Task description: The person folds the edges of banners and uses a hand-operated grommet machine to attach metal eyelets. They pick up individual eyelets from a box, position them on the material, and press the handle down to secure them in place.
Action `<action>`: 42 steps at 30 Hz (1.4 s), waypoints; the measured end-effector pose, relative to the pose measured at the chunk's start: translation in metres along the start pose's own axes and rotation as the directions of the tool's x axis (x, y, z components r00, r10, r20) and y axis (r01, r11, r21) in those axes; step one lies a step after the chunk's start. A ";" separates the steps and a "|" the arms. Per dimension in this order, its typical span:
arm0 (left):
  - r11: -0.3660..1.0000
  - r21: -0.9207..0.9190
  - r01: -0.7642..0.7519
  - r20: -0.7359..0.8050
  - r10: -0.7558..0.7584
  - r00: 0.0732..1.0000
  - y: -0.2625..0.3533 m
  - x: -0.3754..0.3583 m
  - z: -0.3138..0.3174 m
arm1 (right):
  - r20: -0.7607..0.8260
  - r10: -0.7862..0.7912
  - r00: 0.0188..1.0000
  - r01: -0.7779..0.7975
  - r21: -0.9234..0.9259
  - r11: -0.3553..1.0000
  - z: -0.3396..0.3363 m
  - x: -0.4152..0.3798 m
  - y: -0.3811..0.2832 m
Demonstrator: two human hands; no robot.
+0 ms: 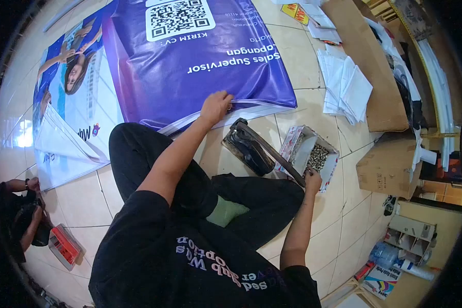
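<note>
The fingers of my left hand [218, 107] are bent closed on the near edge of a purple printed banner [215, 77], where its white underside shows. My right hand [313, 180] is closed round the lower end of a long dark tool [277, 154], beside an open box [334, 163] of small metal pieces [317, 157]. The tool's far end lies over a dark, worn object [251, 156] on the tiles. A green thing [227, 211] rests between my crossed legs.
Another banner [82, 118] lies at the left. White sheets [346, 87] and cardboard [380, 77] are at the right, with a carton [385, 167] below. At the far left are a co-worker's hands [33, 197] and a red tray [66, 246].
</note>
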State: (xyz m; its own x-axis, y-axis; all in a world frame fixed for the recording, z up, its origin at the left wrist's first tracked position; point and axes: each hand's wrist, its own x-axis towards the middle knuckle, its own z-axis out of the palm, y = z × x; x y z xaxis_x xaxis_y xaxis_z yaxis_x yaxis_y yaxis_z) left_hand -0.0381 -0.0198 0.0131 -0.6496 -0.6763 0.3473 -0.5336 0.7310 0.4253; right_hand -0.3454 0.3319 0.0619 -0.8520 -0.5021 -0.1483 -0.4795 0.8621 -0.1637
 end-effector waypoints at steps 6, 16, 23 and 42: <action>0.993 -0.090 0.074 0.427 -0.028 0.904 0.012 -0.024 -0.005 | -0.289 -0.121 0.950 0.173 0.161 0.972 0.015 0.005 0.015; 0.904 -0.136 -0.406 0.581 0.404 0.706 -0.022 -0.023 -0.025 | -0.435 -0.051 0.899 0.322 0.578 0.750 -0.029 -0.026 -0.068; 0.985 -0.108 -0.136 0.573 0.173 0.801 -0.010 -0.026 -0.009 | 0.192 -0.596 0.780 0.223 0.804 0.551 0.026 -0.002 -0.202; 0.952 -0.302 -0.050 0.566 0.221 0.794 -0.041 -0.005 -0.004 | 0.615 -0.737 0.280 0.219 0.707 0.673 0.057 0.009 -0.256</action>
State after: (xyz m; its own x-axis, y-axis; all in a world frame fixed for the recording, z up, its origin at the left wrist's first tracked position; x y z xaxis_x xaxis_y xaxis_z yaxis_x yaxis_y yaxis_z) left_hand -0.0105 -0.0463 -0.0024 -0.9403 -0.3240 -0.1037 -0.3125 0.7021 0.6398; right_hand -0.2184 0.1029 0.0469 0.2439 -0.8183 -0.5206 -0.3608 0.4217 -0.8319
